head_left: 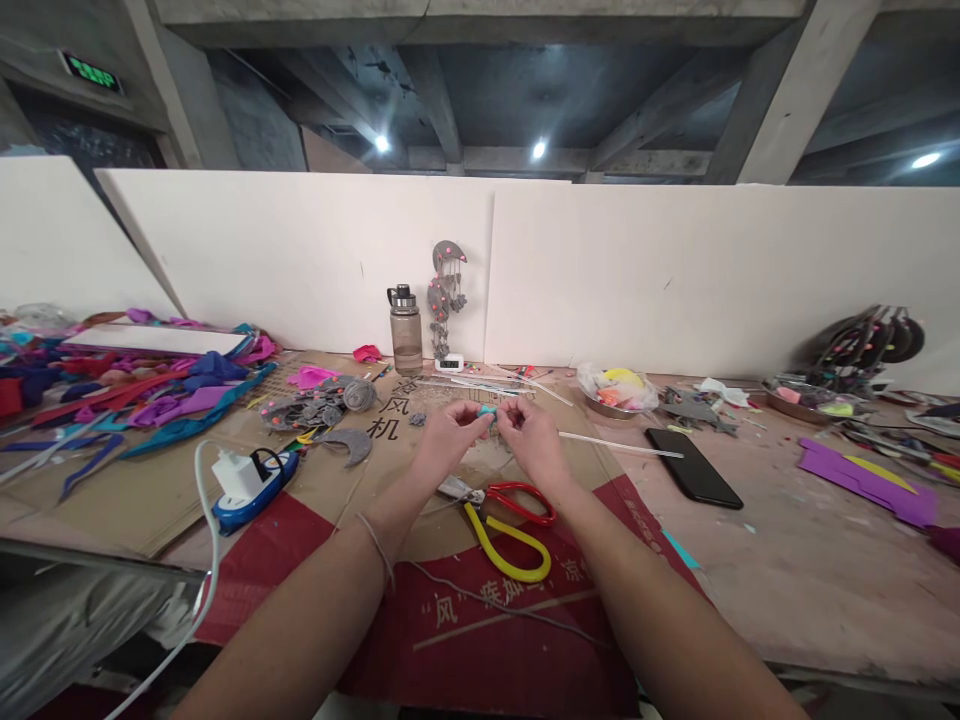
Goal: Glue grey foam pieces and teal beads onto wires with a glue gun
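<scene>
My left hand pinches a small piece of turquoise material between thumb and fingertips. My right hand is closed at the other side of that piece, its fingertips together; they partly cover the piece, so its exact shape is hidden. Below both hands lies a metal-headed cutting tool with looped red and yellow handles. Grey cord runs over the red cardboard, and a strand crosses my left forearm. A thin whitish stick extends from beside my right hand onto the phone.
A black phone lies to the right. Grey felt pieces and a blue power strip are at left, beside piled coloured fabric. A water bottle and grey hanging ornament stand before white panels.
</scene>
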Tool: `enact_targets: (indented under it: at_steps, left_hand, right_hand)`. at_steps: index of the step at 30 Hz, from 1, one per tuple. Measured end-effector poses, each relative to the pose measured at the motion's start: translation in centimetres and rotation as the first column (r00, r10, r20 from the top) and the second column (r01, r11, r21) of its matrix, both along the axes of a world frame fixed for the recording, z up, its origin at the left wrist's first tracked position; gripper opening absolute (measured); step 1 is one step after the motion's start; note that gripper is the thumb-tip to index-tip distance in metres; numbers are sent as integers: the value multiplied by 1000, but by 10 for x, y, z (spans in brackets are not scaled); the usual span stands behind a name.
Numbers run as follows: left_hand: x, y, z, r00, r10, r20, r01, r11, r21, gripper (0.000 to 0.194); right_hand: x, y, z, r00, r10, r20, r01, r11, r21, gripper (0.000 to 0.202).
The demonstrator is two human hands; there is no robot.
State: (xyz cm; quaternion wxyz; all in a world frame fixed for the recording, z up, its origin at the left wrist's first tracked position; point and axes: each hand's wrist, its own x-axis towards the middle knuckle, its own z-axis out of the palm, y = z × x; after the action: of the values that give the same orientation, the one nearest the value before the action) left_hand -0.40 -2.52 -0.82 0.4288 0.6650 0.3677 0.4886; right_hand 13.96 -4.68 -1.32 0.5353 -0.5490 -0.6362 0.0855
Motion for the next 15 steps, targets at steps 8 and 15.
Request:
enact_targets:
  at_steps: [8,15]
  left_hand:
    - [-5,12,-8,999,35,-15,-35,999,1,25]
    - [-26,39,-7,974,184,131,-188,982,13,23]
  right_hand:
    - [0,-2,-5,998,47,48,-48,999,12,20]
    - [19,1,0,967,-58,249,81,993,-85,33]
